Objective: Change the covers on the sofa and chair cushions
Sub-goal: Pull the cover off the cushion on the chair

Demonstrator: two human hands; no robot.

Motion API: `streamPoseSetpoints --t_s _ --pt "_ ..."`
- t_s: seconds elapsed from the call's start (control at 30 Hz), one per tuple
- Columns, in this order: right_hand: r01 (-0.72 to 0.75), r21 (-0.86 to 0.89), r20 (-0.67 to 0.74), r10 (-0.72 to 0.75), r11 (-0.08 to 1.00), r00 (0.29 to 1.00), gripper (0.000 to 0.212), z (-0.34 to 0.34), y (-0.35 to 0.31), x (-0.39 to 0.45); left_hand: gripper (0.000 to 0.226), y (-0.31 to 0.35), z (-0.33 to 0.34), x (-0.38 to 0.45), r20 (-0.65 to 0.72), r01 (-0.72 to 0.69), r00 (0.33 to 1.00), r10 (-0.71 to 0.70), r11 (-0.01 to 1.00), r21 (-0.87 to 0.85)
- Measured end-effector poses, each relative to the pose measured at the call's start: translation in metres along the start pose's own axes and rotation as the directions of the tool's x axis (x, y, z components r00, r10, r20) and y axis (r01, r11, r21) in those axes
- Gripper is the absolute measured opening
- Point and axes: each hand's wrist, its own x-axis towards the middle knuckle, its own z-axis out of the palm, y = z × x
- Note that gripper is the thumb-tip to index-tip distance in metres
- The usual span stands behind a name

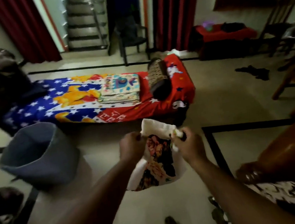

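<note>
Floral fabric, white-edged, hangs between both hands: the left hand [132, 144] and right hand [187, 140] each pinch the top rim of a cushion cover [157, 159], holding its mouth narrowly apart in the air. A grey bucket [39, 155] stands just left of the cover; a mattress [103, 101] lies beyond it. My guess: the loose pinch could slip, dropping the cover to the floor.
</note>
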Motion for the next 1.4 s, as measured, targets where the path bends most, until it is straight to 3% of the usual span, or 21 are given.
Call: streamPoseSetpoints --t_s 0.07,0.17,0.27,0.33,0.37,0.4,0.47,0.5,0.57,0.63,0.7,0.77,0.87,0.97,1.03,1.07,1.17,1.23,1.33,1.4 --pt "0.058 0.060 0.133 -0.066 0.997 0.989 0.013 0.047 -0.018 0.001 0.027 -0.004 0.006 -0.002 0.033 0.053 0.998 -0.048 0.985 -0.166" --pt "0.049 0.196 0.326 -0.112 0.979 0.939 0.013 0.104 -0.039 0.020 0.030 -0.014 -0.009 0.013 0.027 0.194 0.979 -0.202 0.881 -0.432" --pt "0.019 0.290 0.609 -0.200 0.957 0.768 0.019 0.140 -0.057 0.057 0.031 -0.038 -0.043 0.039 -0.030 0.177 0.977 -0.211 0.882 -0.436" --pt "0.041 0.298 0.751 -0.260 0.954 0.607 0.024 0.156 -0.071 0.083 0.030 -0.055 -0.069 0.056 -0.053 0.166 0.979 -0.195 0.927 -0.336" --pt "0.106 0.284 0.763 -0.292 0.953 0.577 0.025 0.167 -0.077 0.098 0.023 -0.062 -0.083 0.065 -0.059 0.161 0.981 -0.183 0.949 -0.270" --pt "0.219 0.256 0.725 -0.337 0.942 0.601 0.025 0.180 -0.085 0.112 0.017 -0.071 -0.096 0.074 -0.067 0.144 0.985 -0.158 0.974 -0.173" --pt "0.446 0.160 0.601 -0.445 0.881 0.663 0.038 0.210 -0.102 0.138 0.020 -0.089 -0.123 0.092 -0.074 0.032 0.997 -0.016 0.976 0.217" --pt "0.545 0.122 0.591 -0.502 0.830 0.631 0.055 0.226 -0.117 0.147 0.022 -0.102 -0.138 0.101 -0.054 -0.047 0.995 0.078 0.901 0.431" --pt "0.725 0.034 0.688 -0.542 0.688 0.482 0.082 0.265 -0.146 0.163 0.024 -0.133 -0.166 0.116 -0.034 -0.176 0.960 0.278 0.692 0.700" --pt "0.869 -0.046 0.798 -0.505 0.492 0.328 0.070 0.306 -0.175 0.175 0.024 -0.166 -0.191 0.127 -0.069 -0.191 0.917 0.392 0.586 0.787" --pt "0.959 -0.067 0.843 -0.499 0.275 0.202 0.035 0.349 -0.199 0.176 0.026 -0.202 -0.214 0.135 -0.136 -0.144 0.891 0.434 0.554 0.820" --pt "0.978 -0.038 0.818 -0.556 0.207 0.149 0.024 0.391 -0.219 0.170 0.028 -0.242 -0.237 0.146 -0.191 -0.088 0.884 0.427 0.554 0.828" --pt "0.961 0.048 0.795 -0.593 0.272 0.128 0.019 0.440 -0.250 0.151 0.051 -0.288 -0.267 0.161 -0.285 0.072 0.943 0.173 0.729 0.681" --pt "0.940 0.114 0.799 -0.592 0.321 0.105 0.019 0.484 -0.285 0.137 0.101 -0.324 -0.297 0.177 -0.262 0.192 0.957 -0.123 0.947 0.256" --pt "0.908 0.202 0.801 -0.595 0.367 0.063 0.016 0.515 -0.310 0.139 0.117 -0.345 -0.328 0.190 -0.299 0.234 0.930 -0.214 0.972 0.034" --pt "0.875 0.256 0.809 -0.586 0.411 0.038 0.016 0.530 -0.321 0.143 0.113 -0.358 -0.344 0.200 -0.307 0.253 0.919 -0.249 0.967 -0.026" --pt "0.698 0.349 0.849 -0.526 0.625 0.047 0.015 0.568 -0.360 0.159 0.066 -0.391 -0.387 0.222 -0.296 0.296 0.908 -0.296 0.954 -0.045" --pt "0.579 0.341 0.882 -0.466 0.741 0.077 0.014 0.593 -0.389 0.171 0.040 -0.407 -0.404 0.237 -0.259 0.258 0.908 -0.330 0.926 -0.278" --pt "0.395 0.315 0.909 -0.394 0.863 0.135 0.013 0.639 -0.429 0.191 0.040 -0.422 -0.425 0.263 -0.148 0.261 0.885 -0.442 0.732 -0.629" --pt "0.216 0.289 0.909 -0.338 0.933 0.245 0.010 0.678 -0.446 0.205 0.043 -0.440 -0.439 0.294 -0.109 0.302 0.842 -0.528 0.630 -0.715"
